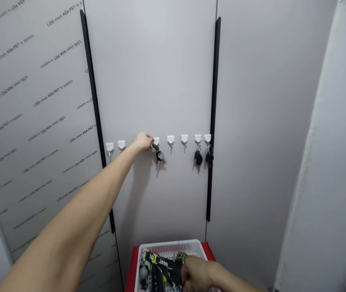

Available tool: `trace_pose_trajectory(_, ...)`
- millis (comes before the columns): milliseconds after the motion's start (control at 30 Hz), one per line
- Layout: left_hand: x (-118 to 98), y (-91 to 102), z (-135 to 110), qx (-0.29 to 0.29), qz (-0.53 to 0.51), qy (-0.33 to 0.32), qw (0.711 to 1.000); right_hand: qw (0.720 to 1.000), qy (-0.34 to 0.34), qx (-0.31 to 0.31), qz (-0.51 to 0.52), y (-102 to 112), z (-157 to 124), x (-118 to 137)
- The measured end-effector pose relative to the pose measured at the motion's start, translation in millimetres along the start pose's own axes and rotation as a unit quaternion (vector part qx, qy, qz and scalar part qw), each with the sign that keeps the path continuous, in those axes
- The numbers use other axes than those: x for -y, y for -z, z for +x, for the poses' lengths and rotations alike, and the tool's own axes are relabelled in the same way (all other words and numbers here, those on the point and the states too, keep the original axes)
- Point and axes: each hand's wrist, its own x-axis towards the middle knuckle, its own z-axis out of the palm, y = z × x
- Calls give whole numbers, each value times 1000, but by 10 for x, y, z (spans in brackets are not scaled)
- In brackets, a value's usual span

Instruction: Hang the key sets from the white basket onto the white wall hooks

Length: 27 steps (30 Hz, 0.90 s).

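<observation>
My left hand (142,142) reaches up to a row of white wall hooks (170,140) and pinches a black key set (158,153) at the third hook from the left (156,141). Two more black key sets (198,157) hang from the two rightmost hooks. My right hand (196,272) is down in a white basket (169,246) of mixed keys and keychains (157,265), its fingers curled among them; what they grip is hidden.
The basket sits on a red stool (133,263) against grey cabinet doors with black vertical handles (213,121). A film-covered panel with printed text (33,113) is on the left. A white wall (327,162) stands close on the right.
</observation>
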Motion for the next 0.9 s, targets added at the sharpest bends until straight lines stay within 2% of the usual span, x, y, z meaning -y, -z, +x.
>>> trace_pose_trajectory(67, 24, -46, -18, 24, 22, -8, 999, 1000, -6, -1, -5, -29, -1, -20)
trace_pose_trajectory(167, -14, -110, 35, -30, 19, -70, 997, 1000, 2, -8, -21, -107, 24, -34)
trace_pose_trajectory(233, -94, -132, 69, -74, -24, -119, 990, 1000, 4, -2, -27, -150, 50, -37)
trace_pose_trajectory(333, -204, -145, -8, -56, -86, -169, 980, 1000, 3, -1, -8, -57, 62, -44)
trace_pose_trajectory(400, -179, -167, -182, -17, -88, -189, 978, 996, 34, -79, 36, 197, 25, -52)
trace_pose_trajectory(433, -117, -191, -303, 4, -80, -194, 978, 984, 57, -153, 68, 385, -11, -56)
trace_pose_trajectory(467, -18, -228, -443, 21, -73, -194, 978, 962, 73, -241, 107, 605, -55, -61)
trace_pose_trajectory(500, 116, -280, -598, 45, -68, -182, 980, 924, 76, -343, 151, 845, -104, -64)
trace_pose_trajectory(567, 472, -434, -934, 96, -79, -126, 984, 815, 28, -538, 215, 1327, -196, -65)
trace_pose_trajectory(600, 681, -533, -1109, 125, -84, -84, 985, 764, 19, -603, 226, 1543, -229, -61)
trace_pose_trajectory(633, 899, -644, -1284, 149, -93, -46, 983, 727, 9, -647, 230, 1728, -248, -54)
trace_pose_trajectory(667, 1118, -760, -1458, 166, -91, -9, 982, 703, -4, -675, 225, 1878, -252, -44)
trace_pose_trajectory(733, 1529, -981, -1786, 185, -50, 21, 981, 688, -33, -699, 193, 2069, -226, -22)
trace_pose_trajectory(800, 1866, -1147, -2059, 211, 25, -7, 977, 695, -66, -699, 154, 2148, -186, -5)
trace_pose_trajectory(900, 2186, -1257, -2308, 248, 108, -33, 962, 701, -76, -696, 134, 2185, -189, 10)
